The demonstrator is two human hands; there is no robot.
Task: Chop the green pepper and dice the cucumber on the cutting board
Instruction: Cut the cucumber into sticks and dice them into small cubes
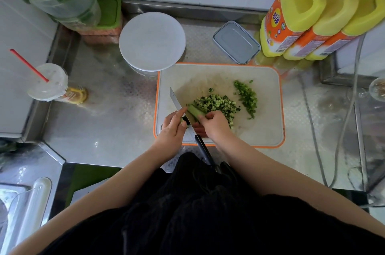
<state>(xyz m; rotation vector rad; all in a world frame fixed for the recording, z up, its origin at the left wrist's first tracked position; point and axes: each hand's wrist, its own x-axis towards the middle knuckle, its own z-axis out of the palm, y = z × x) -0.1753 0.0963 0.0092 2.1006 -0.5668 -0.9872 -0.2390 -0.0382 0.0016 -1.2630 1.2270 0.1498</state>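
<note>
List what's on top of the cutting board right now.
On the cutting board: diced cucumber pile, chopped green pepper pile, uncut cucumber strips, and the knife. Both hands, left hand and right hand, cover the strips' near ends.

board (266,129): on desk (116,129), right in front of me
cuke dice (216,103): mid board; pepper bits (246,96) just right of them
cuke strips (194,112): left of dice, under my right grip (212,123)
knife (179,105): betw. my grips; left grip (171,127) left of blade
round lid (152,41): behind board's left corner
flat box (236,42): behind board
bottles (312,19): far right, behind
cup (49,83): far left
</note>
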